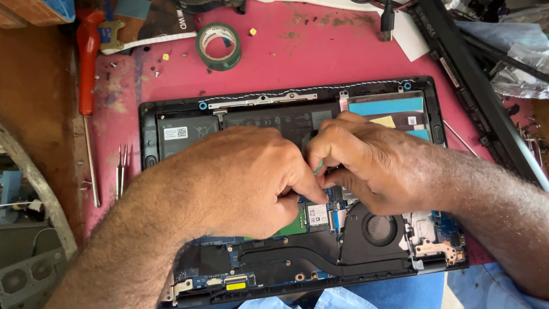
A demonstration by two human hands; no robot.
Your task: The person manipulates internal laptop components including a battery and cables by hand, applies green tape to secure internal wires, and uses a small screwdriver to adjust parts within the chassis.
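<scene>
An opened laptop base (171, 114) lies on a red mat, showing its black battery (257, 120), green circuit board, heat pipe and round fan (378, 229). My left hand (240, 180) rests over the middle of the board with fingertips pinched together near a small white-labelled card (318, 214). My right hand (372, 166) meets it from the right, its fingers curled around a thin teal-green tool (317, 167). Whatever the fingertips touch is hidden beneath them.
A red-handled screwdriver (87, 74) and tweezers (120, 171) lie on the left of the red mat (320, 57). A roll of green tape (219, 46) sits at the back among loose screws. A black laptop cover (474, 74) leans at the right.
</scene>
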